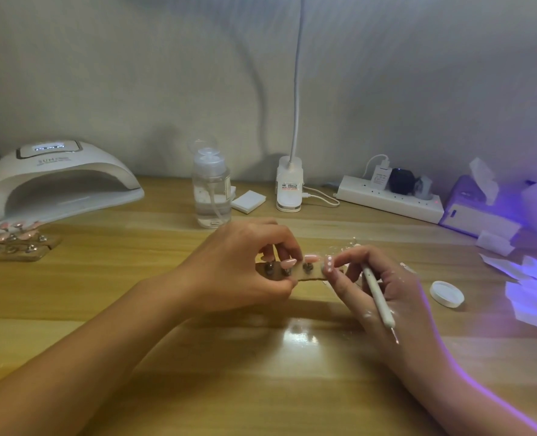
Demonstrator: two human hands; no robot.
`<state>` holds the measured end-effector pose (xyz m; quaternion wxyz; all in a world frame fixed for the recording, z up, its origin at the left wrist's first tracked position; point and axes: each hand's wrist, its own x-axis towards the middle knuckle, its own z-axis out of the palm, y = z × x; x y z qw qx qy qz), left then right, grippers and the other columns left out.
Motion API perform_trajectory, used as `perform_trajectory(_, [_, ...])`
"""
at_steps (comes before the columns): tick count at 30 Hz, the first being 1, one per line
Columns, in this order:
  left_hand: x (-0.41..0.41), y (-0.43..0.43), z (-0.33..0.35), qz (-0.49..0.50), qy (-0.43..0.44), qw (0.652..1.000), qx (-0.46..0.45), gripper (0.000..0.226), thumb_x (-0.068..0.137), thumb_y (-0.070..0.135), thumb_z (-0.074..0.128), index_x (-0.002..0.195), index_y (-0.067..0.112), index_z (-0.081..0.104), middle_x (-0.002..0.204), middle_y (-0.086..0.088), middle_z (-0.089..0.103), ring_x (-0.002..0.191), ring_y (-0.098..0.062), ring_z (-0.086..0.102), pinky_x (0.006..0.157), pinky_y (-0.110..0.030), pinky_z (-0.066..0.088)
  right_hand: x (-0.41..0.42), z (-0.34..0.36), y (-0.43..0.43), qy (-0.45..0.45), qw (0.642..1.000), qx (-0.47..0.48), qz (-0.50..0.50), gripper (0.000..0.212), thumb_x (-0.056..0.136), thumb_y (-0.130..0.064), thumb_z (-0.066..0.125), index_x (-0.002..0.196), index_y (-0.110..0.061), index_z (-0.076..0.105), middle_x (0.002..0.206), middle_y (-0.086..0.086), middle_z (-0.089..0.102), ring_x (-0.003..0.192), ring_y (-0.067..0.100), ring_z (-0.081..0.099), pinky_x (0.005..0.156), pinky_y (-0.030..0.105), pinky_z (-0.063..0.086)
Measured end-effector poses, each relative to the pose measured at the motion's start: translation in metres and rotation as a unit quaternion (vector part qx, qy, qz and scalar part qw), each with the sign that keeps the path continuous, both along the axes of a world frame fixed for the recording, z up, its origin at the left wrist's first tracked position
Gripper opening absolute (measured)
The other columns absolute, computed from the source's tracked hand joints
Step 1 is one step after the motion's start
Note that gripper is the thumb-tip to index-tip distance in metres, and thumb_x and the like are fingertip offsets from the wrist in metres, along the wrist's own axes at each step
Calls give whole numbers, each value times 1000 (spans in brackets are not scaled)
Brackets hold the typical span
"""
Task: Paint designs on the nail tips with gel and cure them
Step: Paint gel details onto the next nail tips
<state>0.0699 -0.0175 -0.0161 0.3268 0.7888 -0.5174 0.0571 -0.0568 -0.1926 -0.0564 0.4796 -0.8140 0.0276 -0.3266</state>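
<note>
My left hand (245,265) grips a small wooden holder strip (308,273) carrying pink nail tips (287,263) on metal studs, lifted just above the table centre. My right hand (383,287) pinches the rightmost nail tip (329,263), which has white dots, between thumb and forefinger. A white dotting pen (378,297) lies tucked between that hand's fingers, its metal point aimed toward me. A white curing lamp (56,180) stands at the far left, display lit. A white lid (447,293) lies to the right.
A second wooden holder with pink tips (12,239) lies in front of the lamp. At the back stand a clear pump bottle (211,190), a white pad (248,201), a clip lamp base (289,187), a power strip (389,199) and a tissue box (478,209). Purple-lit paper wipes (531,287) lie at right.
</note>
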Motion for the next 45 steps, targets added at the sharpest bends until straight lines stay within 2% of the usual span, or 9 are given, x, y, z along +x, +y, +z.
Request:
perform_trajectory(5, [0,1,-4,4,8,1000,18,21,74,34,75,94,34,69,88,18,63,83,-7,60,69,-24,52,-2,1,1,-9,999,-28,-33,18,85,-32,74,97,-32,61,81,-11,57,69,7,53,63,14,39])
perform_trajectory(10, [-11,-2,0,25,-105,993,51,18,75,43,67,92,37,64,86,19,57,75,-2,54,62,-23,49,-7,2,15,-92,976,-187,-59,38,80,-25,71,109,-30,47,106,-18,53,102,19,55,88,28,42])
perform_trajectory(15, [-20,-7,5,16,-173,983,60,20,75,43,66,92,33,64,87,19,57,73,-2,49,61,-14,36,-7,-3,13,-92,968,-222,-69,32,81,-15,71,101,-31,53,104,-22,52,109,3,46,86,43,44])
perform_trajectory(21, [-14,-3,5,43,-170,982,66,16,76,46,62,89,38,63,82,21,55,69,-1,48,57,-17,40,-10,-5,16,-110,963,-241,-50,30,82,-17,70,102,-34,55,105,-25,52,112,14,48,90,40,43])
perform_trajectory(24, [3,4,1,64,-122,987,88,18,75,44,66,92,39,64,82,22,56,73,1,53,64,-23,47,-10,-2,17,-136,958,-250,-46,27,82,-22,66,102,-32,52,98,-17,60,109,13,50,92,40,41])
perform_trajectory(31, [40,21,-22,136,62,988,31,41,71,38,85,104,43,62,89,21,68,90,9,62,79,-14,49,-6,-2,14,-118,962,-238,-56,40,79,-18,72,106,-30,44,91,-16,59,94,16,58,85,47,43])
perform_trajectory(36, [41,23,-26,178,-26,983,47,57,75,47,77,125,36,53,112,19,62,107,-2,57,92,-32,49,-4,-2,12,-101,963,-241,-57,44,82,-22,72,108,-35,39,92,-21,59,89,16,62,80,51,45])
perform_trajectory(40, [11,9,-13,163,-144,974,-56,40,74,43,70,108,25,57,102,11,58,88,-8,54,74,-26,47,-3,-1,12,-84,971,-217,-56,39,82,-26,72,106,-34,42,89,-22,59,86,15,63,78,53,47])
perform_trajectory(45, [-45,-27,-19,16,34,999,3,25,74,43,58,97,40,49,94,20,62,80,-2,60,59,-19,47,-6,-2,8,-43,986,-147,-68,44,84,-26,75,100,-39,37,92,-23,63,87,11,62,78,54,49])
